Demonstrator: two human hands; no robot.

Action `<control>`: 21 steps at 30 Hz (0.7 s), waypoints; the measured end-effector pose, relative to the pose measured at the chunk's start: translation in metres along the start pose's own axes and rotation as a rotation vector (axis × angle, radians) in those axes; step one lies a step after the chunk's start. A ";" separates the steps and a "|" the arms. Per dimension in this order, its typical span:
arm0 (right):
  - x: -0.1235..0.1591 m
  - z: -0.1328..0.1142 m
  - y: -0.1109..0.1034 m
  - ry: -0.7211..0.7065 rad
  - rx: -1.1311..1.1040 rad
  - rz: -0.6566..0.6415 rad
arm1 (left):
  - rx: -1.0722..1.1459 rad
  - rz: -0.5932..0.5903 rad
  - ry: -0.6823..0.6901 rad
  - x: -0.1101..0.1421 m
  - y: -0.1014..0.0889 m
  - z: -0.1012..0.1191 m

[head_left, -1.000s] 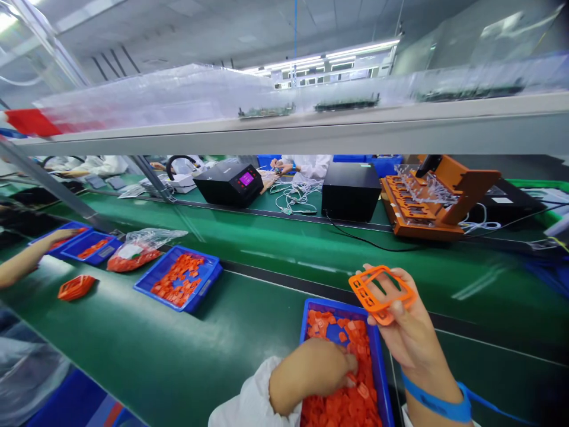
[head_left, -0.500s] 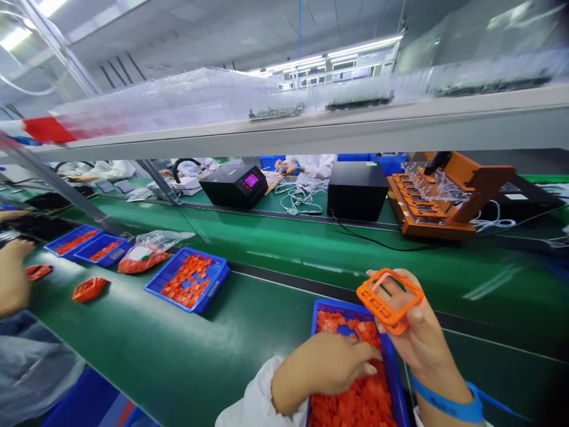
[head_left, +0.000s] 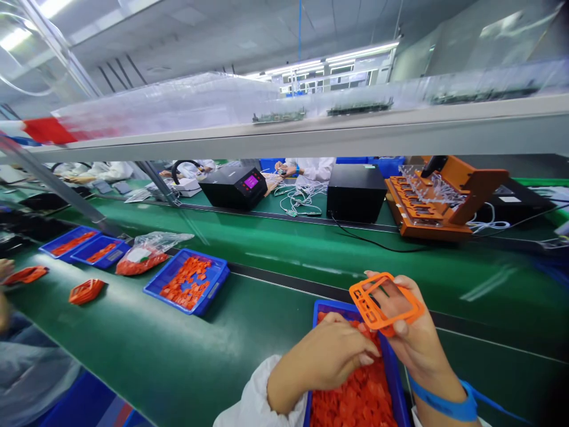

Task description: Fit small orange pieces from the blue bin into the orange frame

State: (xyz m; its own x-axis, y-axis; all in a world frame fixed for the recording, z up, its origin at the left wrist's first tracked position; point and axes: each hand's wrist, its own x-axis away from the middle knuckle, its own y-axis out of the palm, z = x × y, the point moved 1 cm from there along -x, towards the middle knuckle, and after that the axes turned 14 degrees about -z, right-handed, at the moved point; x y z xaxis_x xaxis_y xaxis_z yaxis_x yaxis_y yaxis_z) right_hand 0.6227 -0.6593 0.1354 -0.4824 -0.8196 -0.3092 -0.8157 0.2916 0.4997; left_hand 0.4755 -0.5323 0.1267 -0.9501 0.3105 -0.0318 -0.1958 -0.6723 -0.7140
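While the orange frame [head_left: 384, 301] is gripped by its lower edge in the right hand [head_left: 413, 338] at lower right, raised above the blue bin [head_left: 331, 308] with its openings exposed, the left hand [head_left: 326, 359] is closed over the orange parts [head_left: 355, 397] inside the bin; whether one is pinched cannot be told.

My left hand [head_left: 329, 356] comes out of a white sleeve [head_left: 253, 403]; my right hand [head_left: 413, 338] is bare, with a blue strap [head_left: 440, 404] round its wrist.
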 end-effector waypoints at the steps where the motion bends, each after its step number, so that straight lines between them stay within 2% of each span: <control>1: 0.000 0.000 0.000 -0.011 0.007 0.002 | 0.057 0.049 0.061 0.002 0.002 -0.001; 4: -0.002 0.001 -0.001 -0.077 0.044 0.002 | 0.333 0.205 0.219 0.010 0.005 -0.003; 7: -0.004 0.004 0.000 -0.165 0.104 -0.064 | 0.562 0.315 0.242 0.018 0.002 -0.006; 9: -0.004 0.007 0.001 -0.207 0.146 -0.112 | 0.626 0.418 0.244 0.020 -0.004 -0.009; 13: 0.001 0.013 0.002 -0.243 0.221 -0.144 | 0.686 0.804 0.225 0.021 -0.016 -0.021; 14: 0.003 0.014 0.003 -0.248 0.242 -0.155 | 0.729 0.866 0.205 0.021 -0.018 -0.024; 21: 0.004 0.014 0.009 -0.279 0.409 -0.238 | 1.070 0.910 -0.054 0.019 -0.016 -0.026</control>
State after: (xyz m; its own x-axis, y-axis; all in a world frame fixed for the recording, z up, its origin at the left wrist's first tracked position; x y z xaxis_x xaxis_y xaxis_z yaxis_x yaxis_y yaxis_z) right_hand 0.6086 -0.6530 0.1272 -0.2907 -0.7403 -0.6062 -0.9433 0.3278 0.0521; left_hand 0.4671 -0.4981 0.1197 -0.8457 -0.5136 -0.1449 0.4199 -0.8079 0.4135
